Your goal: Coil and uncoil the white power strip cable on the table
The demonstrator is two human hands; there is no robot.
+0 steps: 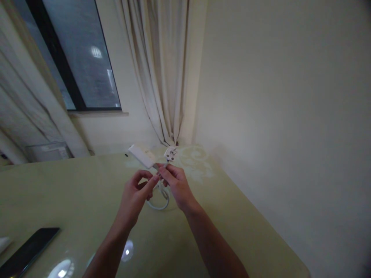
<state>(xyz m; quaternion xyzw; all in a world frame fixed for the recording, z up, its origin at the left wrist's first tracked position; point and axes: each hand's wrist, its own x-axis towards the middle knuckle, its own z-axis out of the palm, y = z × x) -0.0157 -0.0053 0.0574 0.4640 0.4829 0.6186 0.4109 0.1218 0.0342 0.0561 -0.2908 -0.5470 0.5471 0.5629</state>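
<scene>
A white power strip (pixel 142 156) points up and to the left above the table, its near end by my right fingertips. My right hand (pixel 177 184) is closed around the white cord (pixel 159 208) where it leaves the strip. Just beyond those fingers, a white plug (pixel 170 153) shows its face with dark pins. My left hand (pixel 136 195) has its thumb and forefinger pinched together at the cord, touching the right fingers. Below both hands the cord hangs in a loop. The fingers hide part of the cord.
The glossy pale green table (pixel 87 200) meets a plain wall (pixel 275 116) on the right. A dark phone-like slab (pixel 29 251) lies at the near left, with a white object (pixel 4 243) beside it. Behind stand a curtain (pixel 165 69) and a window (pixel 78 50).
</scene>
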